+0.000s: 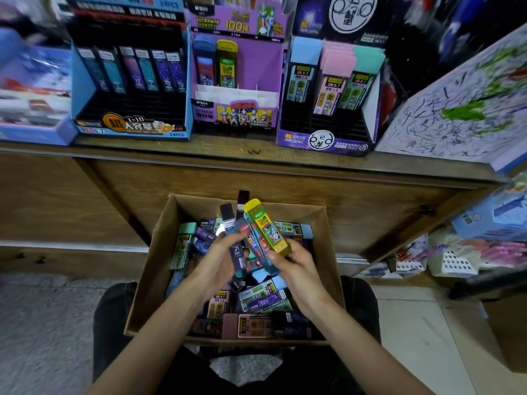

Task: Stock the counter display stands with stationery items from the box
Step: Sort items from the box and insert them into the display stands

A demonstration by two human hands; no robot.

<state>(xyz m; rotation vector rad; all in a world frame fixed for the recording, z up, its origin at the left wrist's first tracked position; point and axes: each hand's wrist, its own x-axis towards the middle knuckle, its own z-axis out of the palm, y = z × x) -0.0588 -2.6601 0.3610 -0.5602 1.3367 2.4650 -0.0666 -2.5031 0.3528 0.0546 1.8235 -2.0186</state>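
We're looking straight down into the cardboard box (159, 252), which sits on our lap below the counter (199, 151), and both hands are up over its jumble of lead cases. The left forearm (159, 332) and right forearm (350, 332) come in from the lower corners and meet over the middle of the box.

Our left hand (219, 260) is turned palm inward, its fingers curled round a fan of dark cases (238, 252) whose black caps stick up toward the box's far wall. Our right hand (296, 266) faces it, thumb pressed on the lower end of the yellow case (266, 228) and fingers wrapped behind it, so that grip is clamped on the case. The yellow case stands tilted, cap up and leaning left, raised above the box contents and touching the fan. A red-and-blue case (252, 243) is wedged between the two bundles; we cannot tell which hand carries it.

Up on the counter, three displays stand side by side: the blue stand (85, 89) on the left with a back row of dark cases, the purple stand (265, 61) in the middle holding one blue and one yellow case, and the dark stand (325, 141) on the right with pastel-capped cases.
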